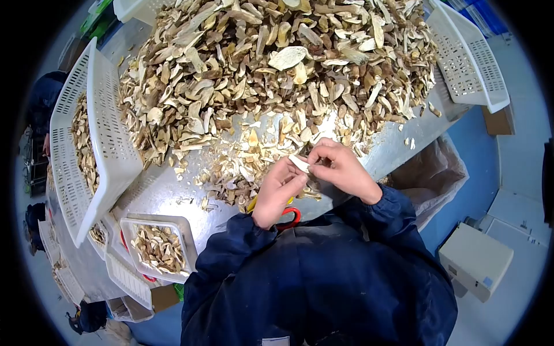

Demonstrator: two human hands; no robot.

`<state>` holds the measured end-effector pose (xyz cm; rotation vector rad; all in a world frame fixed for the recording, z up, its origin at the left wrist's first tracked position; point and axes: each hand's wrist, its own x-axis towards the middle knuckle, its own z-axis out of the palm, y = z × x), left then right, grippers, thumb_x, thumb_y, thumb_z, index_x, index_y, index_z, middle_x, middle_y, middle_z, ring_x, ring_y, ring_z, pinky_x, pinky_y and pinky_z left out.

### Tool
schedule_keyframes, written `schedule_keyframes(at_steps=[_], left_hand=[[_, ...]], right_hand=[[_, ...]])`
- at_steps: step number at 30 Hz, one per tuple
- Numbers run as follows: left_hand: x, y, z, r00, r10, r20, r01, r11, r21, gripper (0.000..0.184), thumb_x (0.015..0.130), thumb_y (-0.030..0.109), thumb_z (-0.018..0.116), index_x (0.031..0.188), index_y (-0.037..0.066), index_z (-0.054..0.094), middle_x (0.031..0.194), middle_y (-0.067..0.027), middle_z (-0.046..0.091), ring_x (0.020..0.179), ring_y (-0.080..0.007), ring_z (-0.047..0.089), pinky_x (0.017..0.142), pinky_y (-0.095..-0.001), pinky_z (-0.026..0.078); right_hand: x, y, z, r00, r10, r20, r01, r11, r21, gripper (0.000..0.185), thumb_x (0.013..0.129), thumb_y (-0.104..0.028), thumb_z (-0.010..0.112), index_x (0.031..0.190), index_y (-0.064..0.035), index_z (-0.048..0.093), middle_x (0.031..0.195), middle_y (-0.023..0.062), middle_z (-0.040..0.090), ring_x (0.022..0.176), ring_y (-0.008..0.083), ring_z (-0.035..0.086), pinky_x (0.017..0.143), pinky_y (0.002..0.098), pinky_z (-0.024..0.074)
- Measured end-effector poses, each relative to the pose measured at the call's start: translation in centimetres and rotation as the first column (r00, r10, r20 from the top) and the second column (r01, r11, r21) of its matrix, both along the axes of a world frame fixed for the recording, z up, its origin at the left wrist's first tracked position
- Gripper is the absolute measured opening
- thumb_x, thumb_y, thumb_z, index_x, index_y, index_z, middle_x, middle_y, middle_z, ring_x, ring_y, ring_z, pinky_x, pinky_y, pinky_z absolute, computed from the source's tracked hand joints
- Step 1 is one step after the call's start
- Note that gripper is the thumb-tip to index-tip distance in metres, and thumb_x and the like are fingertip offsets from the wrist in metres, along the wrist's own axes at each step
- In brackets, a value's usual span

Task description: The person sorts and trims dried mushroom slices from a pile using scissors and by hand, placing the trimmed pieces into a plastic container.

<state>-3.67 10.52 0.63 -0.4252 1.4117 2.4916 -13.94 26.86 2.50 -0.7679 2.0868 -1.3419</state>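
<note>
A pale dried mushroom slice (299, 164) is pinched between the fingertips of both my hands, over the near edge of the pile. My left hand (276, 193) is closed on its left side, thumb and fingers together. On the right end, the thumb and forefinger of my right hand (345, 172) grip the same slice. Just below my hands, scissors with red and yellow handles (293, 218) lie partly hidden by my left hand. Beyond them spreads a large heap of dried mushroom slices (231, 81), with smaller broken bits near my hands.
A white perforated basket (107, 115) with slices stands tilted on the left; another white basket (470, 63) is at the right. A small tray (187, 245) of slices sits near left on the metal table (187, 202). A lined bin (447, 176) stands below the right edge.
</note>
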Motion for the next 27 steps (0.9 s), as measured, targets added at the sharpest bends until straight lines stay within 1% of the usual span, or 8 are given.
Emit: schedule_keyframes(at_steps=[8, 10, 12, 13, 15, 20, 26, 27], left_hand=[[0.6, -1.1, -0.3, 0.99, 0.11, 0.091, -0.106, 0.993, -0.047, 0.014, 0.092, 0.011, 0.053, 0.102, 0.003, 0.056, 0.081, -0.0007, 0.056, 0.068, -0.0059, 0.047, 0.061, -0.0207, 0.037], [1.0, -2.3, 0.9, 0.986, 0.146, -0.084, -0.165, 0.937, -0.308, 0.008, 0.09, 0.008, 0.053, 0.096, 0.004, 0.055, 0.077, 0.0016, 0.052, 0.065, -0.0052, 0.043, 0.059, -0.0206, 0.035], [2.2, -4.9, 0.7, 0.959, 0.245, -0.144, -0.272, 0.938, -0.216, 0.006, 0.089, 0.006, 0.052, 0.094, 0.005, 0.055, 0.076, 0.0019, 0.051, 0.062, -0.0053, 0.041, 0.056, -0.0207, 0.034], [2.7, -6.2, 0.6, 0.937, 0.35, 0.012, -0.35, 0.936, 0.031, 0.005, 0.089, 0.005, 0.051, 0.093, 0.005, 0.055, 0.076, 0.0018, 0.05, 0.06, -0.0054, 0.04, 0.054, -0.0208, 0.033], [4.2, -8.1, 1.4, 0.882, 0.471, 0.012, -0.471, 0.881, 0.032, 0.021, 0.088, 0.004, 0.049, 0.108, 0.006, 0.055, 0.081, 0.0005, 0.051, 0.06, -0.0055, 0.042, 0.052, -0.0184, 0.032], [7.3, -10.4, 2.2, 0.841, 0.54, 0.037, -0.537, 0.841, -0.057, 0.035, 0.087, 0.003, 0.046, 0.122, 0.006, 0.05, 0.086, -0.0009, 0.053, 0.06, -0.0066, 0.042, 0.051, -0.0188, 0.03], [9.0, -10.8, 2.0, 0.799, 0.6, 0.04, -0.599, 0.8, -0.026, 0.008, 0.091, 0.006, 0.057, 0.098, 0.008, 0.052, 0.061, 0.0065, 0.035, 0.053, -0.0058, 0.029, 0.051, -0.0214, 0.024], [9.5, -11.2, 1.7, 0.809, 0.587, 0.022, -0.587, 0.81, 0.0, 0.007, 0.091, 0.007, 0.058, 0.095, 0.008, 0.052, 0.064, 0.0041, 0.042, 0.055, -0.0061, 0.034, 0.052, -0.0206, 0.028]], right_hand=[[2.2, -0.3, 0.5, 0.891, -0.12, 0.438, 0.189, 0.975, -0.118, 0.016, 0.09, -0.012, 0.063, 0.099, 0.0017, 0.063, 0.081, 0.001, 0.063, 0.069, 0.006, 0.056, 0.059, 0.0199, 0.0427], [2.5, -0.1, 0.8, 0.845, -0.165, 0.508, 0.275, 0.95, -0.149, 0.015, 0.09, -0.01, 0.062, 0.099, 0.0021, 0.064, 0.077, 0.0013, 0.064, 0.068, 0.0065, 0.058, 0.059, 0.0208, 0.045], [3.6, -0.1, -0.4, 0.934, -0.069, 0.35, 0.105, 0.991, -0.084, 0.017, 0.087, -0.012, 0.064, 0.1, 0.0, 0.064, 0.078, 0.0034, 0.065, 0.066, 0.0093, 0.058, 0.059, 0.0244, 0.0465], [4.2, -0.3, -0.6, 0.964, -0.01, 0.267, 0.024, 0.999, -0.047, 0.018, 0.086, -0.012, 0.065, 0.1, -0.0011, 0.064, 0.079, 0.0044, 0.066, 0.065, 0.0107, 0.059, 0.059, 0.0262, 0.0472], [6.0, -0.9, -0.8, 0.973, 0.229, -0.022, -0.228, 0.974, 0.013, 0.019, 0.082, -0.012, 0.065, 0.099, -0.0035, 0.063, 0.077, 0.0092, 0.062, 0.068, 0.0255, 0.062, 0.061, 0.0329, 0.0484], [8.5, -3.4, -1.6, 0.699, 0.484, -0.527, -0.427, 0.873, 0.235, 0.035, 0.081, -0.01, 0.058, 0.116, -0.0056, 0.057, 0.093, 0.0069, 0.057, 0.091, 0.0245, 0.057, 0.076, 0.0339, 0.0458], [8.8, -6.5, -1.4, 0.367, 0.626, -0.688, -0.428, 0.77, 0.473, 0.04, 0.082, -0.013, 0.051, 0.121, -0.001, 0.054, 0.087, 0.0089, 0.055, 0.084, 0.0233, 0.055, 0.072, 0.0341, 0.0431], [8.5, -6.9, -1.3, 0.351, 0.654, -0.671, -0.446, 0.746, 0.494, 0.042, 0.082, -0.012, 0.051, 0.123, -0.0008, 0.053, 0.085, 0.0092, 0.055, 0.082, 0.0234, 0.055, 0.072, 0.0339, 0.0431]])
